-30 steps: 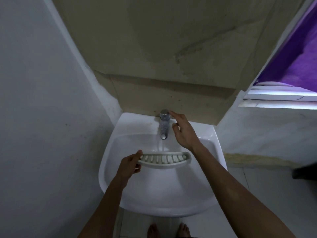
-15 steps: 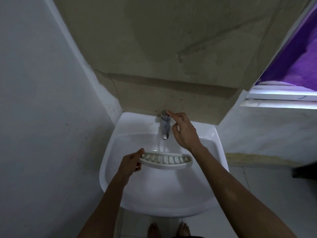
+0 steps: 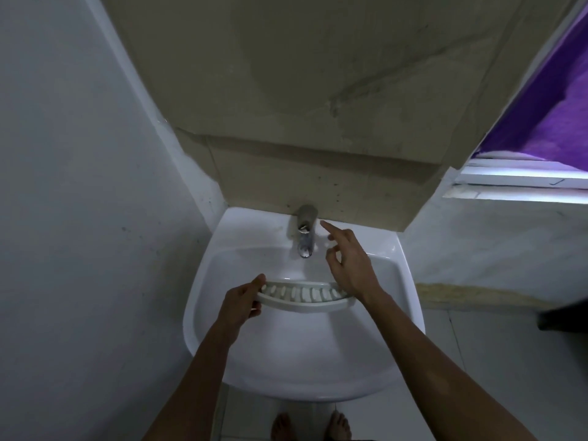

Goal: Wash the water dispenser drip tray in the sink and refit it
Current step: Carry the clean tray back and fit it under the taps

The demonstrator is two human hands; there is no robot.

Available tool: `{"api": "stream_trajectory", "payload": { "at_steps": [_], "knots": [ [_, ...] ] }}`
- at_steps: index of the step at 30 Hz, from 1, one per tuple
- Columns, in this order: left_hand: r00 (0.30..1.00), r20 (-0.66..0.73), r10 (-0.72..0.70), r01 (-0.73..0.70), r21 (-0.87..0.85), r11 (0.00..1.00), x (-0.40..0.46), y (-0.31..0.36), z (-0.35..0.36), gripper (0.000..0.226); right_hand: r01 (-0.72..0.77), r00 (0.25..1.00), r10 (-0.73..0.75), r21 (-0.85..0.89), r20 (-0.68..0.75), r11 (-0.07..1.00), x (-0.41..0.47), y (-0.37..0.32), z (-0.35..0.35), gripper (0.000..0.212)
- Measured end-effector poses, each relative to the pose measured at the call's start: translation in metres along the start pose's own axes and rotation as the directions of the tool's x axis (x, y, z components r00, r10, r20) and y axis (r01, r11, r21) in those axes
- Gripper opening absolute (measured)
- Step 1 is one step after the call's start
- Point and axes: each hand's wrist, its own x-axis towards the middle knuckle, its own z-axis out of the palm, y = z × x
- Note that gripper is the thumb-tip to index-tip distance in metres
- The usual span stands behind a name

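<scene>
Left hand: my left hand (image 3: pixel 241 301), left of frame centre, grips the left end of the drip tray (image 3: pixel 304 296), thumb on top and fingers curled beneath.
Right hand: my right hand (image 3: pixel 350 262) hangs just right of the tap (image 3: pixel 306 230), index finger stretched toward it, other fingers loosely bent, holding nothing. I can't tell whether the fingertip touches the metal.
Drip tray: a pale slotted tray held level across the middle of the sink (image 3: pixel 410 300), below the spout; its right end is hidden behind my right wrist.
Water: I see no stream from the spout, though the light is dim, so I judge the rinse hasn't started.
Risk, grip: the tray hangs from one end only; once wet it could slip or swing down and knock the basin.
Risk, splash: opening the tap hard onto the slotted face would likely throw water over the rim onto the floor, where bare feet (image 3: pixel 313 424) stand at the bottom of the frame.
Risk, reach: my right forearm crosses the tray's right end and could nudge it.
Surface: glossy white ceramic basin, smooth and likely slick.
Room: grey plaster wall (image 3: pixel 79 186) at left, stained beige panel (image 3: pixel 302 90) above the sink, purple cloth (image 3: pixel 553 122) by a window ledge at upper right, pale tiled floor below.
</scene>
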Motion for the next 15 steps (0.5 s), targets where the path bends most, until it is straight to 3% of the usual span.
{"api": "stream_trajectory", "payload": {
  "at_steps": [6,10,15],
  "knots": [
    [1.0,-0.027,-0.008,0.007,-0.034,0.999,0.002,0.007,0.006,0.034,-0.269,0.956,0.261,0.047,0.135,0.962,-0.017,0.021,-0.021,0.023],
    [1.0,-0.016,-0.011,0.009,-0.074,0.997,0.0,0.013,0.013,0.034,-0.383,0.903,0.34,0.131,0.262,0.915,-0.027,0.025,-0.033,0.027],
    [1.0,-0.009,0.024,-0.025,-0.075,0.997,-0.009,0.029,0.027,0.035,-0.375,0.915,0.322,0.221,0.241,0.9,-0.033,0.021,-0.044,0.033]
  ]
}}
